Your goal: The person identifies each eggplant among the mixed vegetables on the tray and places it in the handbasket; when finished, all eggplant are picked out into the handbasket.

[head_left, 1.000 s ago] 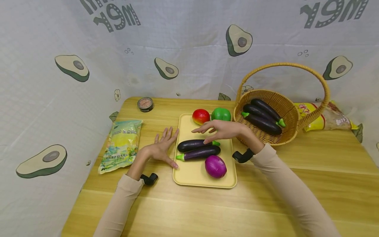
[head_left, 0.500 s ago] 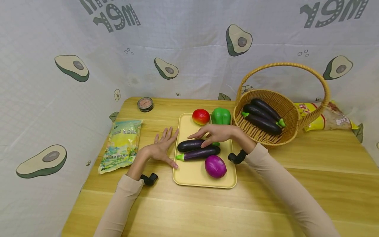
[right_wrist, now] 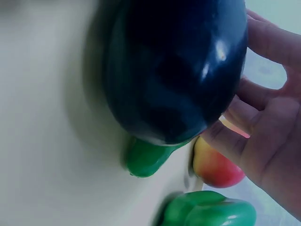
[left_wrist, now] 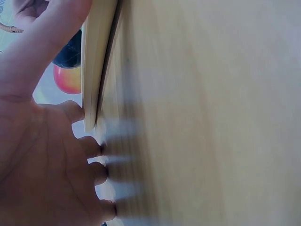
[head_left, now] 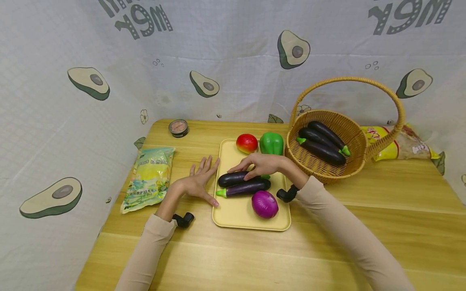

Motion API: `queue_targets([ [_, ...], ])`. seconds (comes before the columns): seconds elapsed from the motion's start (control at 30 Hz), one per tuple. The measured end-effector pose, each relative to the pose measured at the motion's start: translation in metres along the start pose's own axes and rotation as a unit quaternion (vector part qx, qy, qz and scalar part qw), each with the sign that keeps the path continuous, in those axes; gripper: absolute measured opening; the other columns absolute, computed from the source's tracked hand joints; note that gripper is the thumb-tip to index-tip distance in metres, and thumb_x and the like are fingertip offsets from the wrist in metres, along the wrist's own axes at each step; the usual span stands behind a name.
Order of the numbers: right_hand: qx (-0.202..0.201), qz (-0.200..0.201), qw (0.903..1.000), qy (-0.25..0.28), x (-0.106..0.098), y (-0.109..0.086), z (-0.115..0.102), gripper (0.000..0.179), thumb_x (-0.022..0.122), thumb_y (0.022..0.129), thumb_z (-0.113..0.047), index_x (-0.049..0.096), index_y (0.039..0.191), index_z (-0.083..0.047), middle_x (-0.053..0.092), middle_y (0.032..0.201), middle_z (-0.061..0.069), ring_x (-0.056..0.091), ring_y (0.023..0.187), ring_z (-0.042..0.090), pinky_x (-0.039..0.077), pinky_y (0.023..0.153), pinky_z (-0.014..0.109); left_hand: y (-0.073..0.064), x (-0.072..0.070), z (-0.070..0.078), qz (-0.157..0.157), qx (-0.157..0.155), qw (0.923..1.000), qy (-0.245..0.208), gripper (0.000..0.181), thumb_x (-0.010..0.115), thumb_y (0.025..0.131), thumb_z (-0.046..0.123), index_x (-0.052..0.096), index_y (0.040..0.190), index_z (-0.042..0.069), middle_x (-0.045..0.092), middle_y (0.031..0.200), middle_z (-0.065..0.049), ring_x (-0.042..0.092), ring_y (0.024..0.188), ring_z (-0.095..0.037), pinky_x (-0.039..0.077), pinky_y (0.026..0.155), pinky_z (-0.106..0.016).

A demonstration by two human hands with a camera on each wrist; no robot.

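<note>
My right hand (head_left: 267, 163) holds the upper of two dark eggplants (head_left: 229, 178), thumb on its near side and fingers across its far side. The lower eggplant (head_left: 251, 187) lies against it, both on a yellow tray (head_left: 233, 216). In the right wrist view, a glossy eggplant (right_wrist: 174, 70) fills the middle, the right hand (right_wrist: 277, 113) beside it. My left hand (head_left: 196, 186) is spread at the tray's left edge, its thumb at the rim. The left wrist view shows this hand's palm (left_wrist: 42, 155), fingertips down on the wood.
A purple onion (head_left: 265, 204), a red-yellow mango (head_left: 246, 143) and a green bell pepper (head_left: 271, 143) are also on the tray. A wicker basket (head_left: 298, 155) with three eggplants stands to the right, a food bag (head_left: 411, 145) behind it. At left are another bag (head_left: 150, 178) and a round tin (head_left: 178, 128).
My right hand has come down and slightly left from above the tray and taken hold of the upper eggplant. The left hand has stayed in place.
</note>
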State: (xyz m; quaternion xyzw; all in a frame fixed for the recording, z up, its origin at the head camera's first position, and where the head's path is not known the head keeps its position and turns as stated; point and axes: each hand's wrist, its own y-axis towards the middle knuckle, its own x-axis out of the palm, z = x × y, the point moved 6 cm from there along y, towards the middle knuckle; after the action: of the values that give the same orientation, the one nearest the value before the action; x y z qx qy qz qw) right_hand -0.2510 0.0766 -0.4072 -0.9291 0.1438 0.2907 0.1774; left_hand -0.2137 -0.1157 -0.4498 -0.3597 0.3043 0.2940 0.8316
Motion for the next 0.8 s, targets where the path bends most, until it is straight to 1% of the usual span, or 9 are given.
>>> queue_targets([
  [0.2,0.002,0.001,1.0000,-0.003,0.000,0.000,0.000,0.051,0.067,0.098,-0.001,0.058,0.148,-0.008,0.063,0.145,0.016,0.060,0.132,0.033,0.050,0.112,0.050,0.000,0.000,0.000,0.000,0.001,1.0000,0.001,0.145,0.090,0.075,0.051,-0.018,0.165,0.017,-0.031,0.168,-0.019,-0.032,0.156,-0.037,-0.017,0.123,-0.068],
  [0.43,0.002,0.004,1.0000,0.001,0.000,-0.001,0.000,0.051,0.067,0.098,-0.002,0.058,0.148,-0.009,0.064,0.142,0.016,0.059,0.131,0.033,0.053,0.109,0.050,0.001,0.000,-0.001,0.000,0.002,1.0000,0.000,0.144,0.090,0.075,0.051,-0.018,0.165,0.016,-0.031,0.168,-0.018,-0.032,0.156,-0.037,-0.017,0.123,-0.068],
  [0.63,-0.004,0.021,0.9997,0.010,-0.005,-0.007,0.002,0.052,0.068,0.098,-0.003,0.057,0.148,-0.009,0.063,0.144,0.016,0.059,0.132,0.033,0.054,0.107,0.049,0.000,0.000,-0.001,0.000,0.003,1.0000,-0.002,0.144,0.090,0.075,0.051,-0.018,0.165,0.017,-0.032,0.168,-0.018,-0.032,0.156,-0.037,-0.018,0.123,-0.067],
  [0.8,-0.022,0.041,0.9989,0.002,-0.012,-0.016,0.002,0.052,0.070,0.097,-0.003,0.058,0.147,-0.006,0.065,0.143,0.016,0.060,0.132,0.033,0.054,0.107,0.049,0.001,0.000,-0.001,0.002,0.001,1.0000,0.002,0.145,0.091,0.075,0.050,-0.018,0.165,0.017,-0.031,0.168,-0.018,-0.032,0.156,-0.036,-0.017,0.123,-0.067],
])
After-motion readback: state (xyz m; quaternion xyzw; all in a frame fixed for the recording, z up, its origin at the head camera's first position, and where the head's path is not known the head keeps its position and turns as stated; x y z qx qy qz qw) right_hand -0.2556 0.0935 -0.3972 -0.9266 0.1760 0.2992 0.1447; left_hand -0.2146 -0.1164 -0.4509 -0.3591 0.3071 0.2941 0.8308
